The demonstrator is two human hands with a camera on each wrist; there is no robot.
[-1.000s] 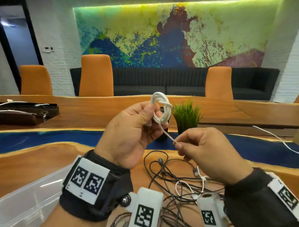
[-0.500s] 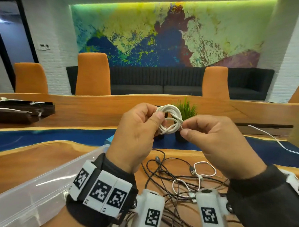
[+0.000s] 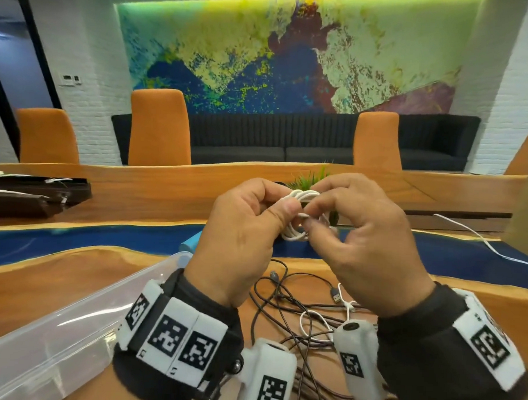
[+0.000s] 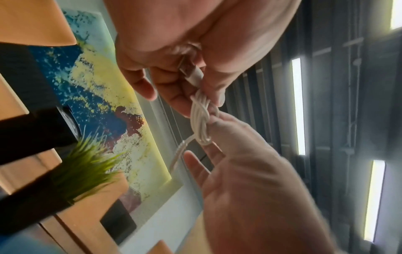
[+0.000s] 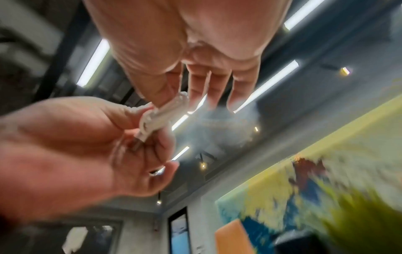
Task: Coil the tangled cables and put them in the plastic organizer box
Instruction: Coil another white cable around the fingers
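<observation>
White cable, coiled small, sits pinched between both hands: left hand grips one side, right hand the other (thumb and forefinger). Dark cables sprawl on the surface beside the box.

Both forearms wear dark sleeves reaching the wrists. The left wrist carries a black band with 3 white pads printed with black square-code markers. The right band shows 1 such marker. A white, marker-tagged camera pod hangs under each wrist.
</observation>
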